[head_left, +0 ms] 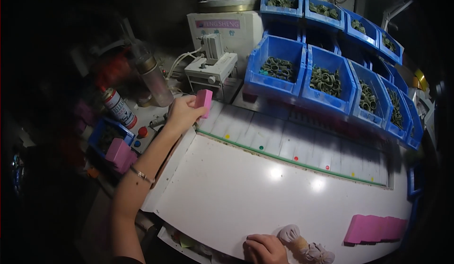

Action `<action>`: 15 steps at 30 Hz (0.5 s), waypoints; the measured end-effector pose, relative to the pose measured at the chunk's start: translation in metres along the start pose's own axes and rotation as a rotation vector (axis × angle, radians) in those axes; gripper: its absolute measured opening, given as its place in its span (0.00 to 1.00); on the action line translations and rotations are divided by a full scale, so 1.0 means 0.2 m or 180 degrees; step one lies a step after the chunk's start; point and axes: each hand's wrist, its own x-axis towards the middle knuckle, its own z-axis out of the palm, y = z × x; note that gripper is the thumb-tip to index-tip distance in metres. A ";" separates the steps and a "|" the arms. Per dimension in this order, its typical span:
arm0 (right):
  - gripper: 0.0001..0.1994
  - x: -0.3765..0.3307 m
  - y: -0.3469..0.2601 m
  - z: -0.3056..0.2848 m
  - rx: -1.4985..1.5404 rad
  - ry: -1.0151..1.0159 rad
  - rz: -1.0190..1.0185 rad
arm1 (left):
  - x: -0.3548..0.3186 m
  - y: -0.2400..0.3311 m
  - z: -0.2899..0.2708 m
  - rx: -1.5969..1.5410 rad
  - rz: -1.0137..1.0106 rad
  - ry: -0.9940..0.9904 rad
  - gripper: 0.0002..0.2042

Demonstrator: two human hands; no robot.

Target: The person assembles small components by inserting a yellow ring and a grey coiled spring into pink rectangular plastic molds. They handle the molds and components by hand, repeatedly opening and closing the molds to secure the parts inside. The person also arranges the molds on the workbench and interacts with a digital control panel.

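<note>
At the far left corner of the white work surface, my left hand (pixel 182 114) grips a pink rubber mould (pixel 204 102), a small block held upright between thumb and fingers. Just beyond it is the white strip panel (pixel 279 138) with a green front edge and coloured dots. My right hand (pixel 266 248) rests at the near edge of the white table (pixel 227 188), its fingers loosely laid out and pointing left, holding nothing. Beside it lies a tied grey cloth pouch (pixel 290 234). A row of pink moulds (pixel 376 229) lies at the right.
Blue bins (pixel 276 82) of green rings stand in tiers at the back right. A white machine (pixel 227 30) with gauges and a small white fixture (pixel 211 70) are behind my left hand. A spray can (pixel 120 108), a red button (pixel 143 131) and more pink moulds (pixel 120 155) sit left.
</note>
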 end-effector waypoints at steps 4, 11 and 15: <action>0.11 -0.01 0.02 0.01 -0.0039 0.0008 0.0039 | 0.27 -0.11 0.03 0.1889 0.0654 0.0507 0.16; 0.10 -0.02 0.04 0.01 0.0040 0.0032 0.0088 | 0.38 -0.19 0.15 0.2222 0.0717 0.0630 0.11; 0.09 -0.03 0.05 0.02 0.0047 0.0164 0.0045 | 0.35 -0.17 0.15 0.2292 0.0847 0.0697 0.15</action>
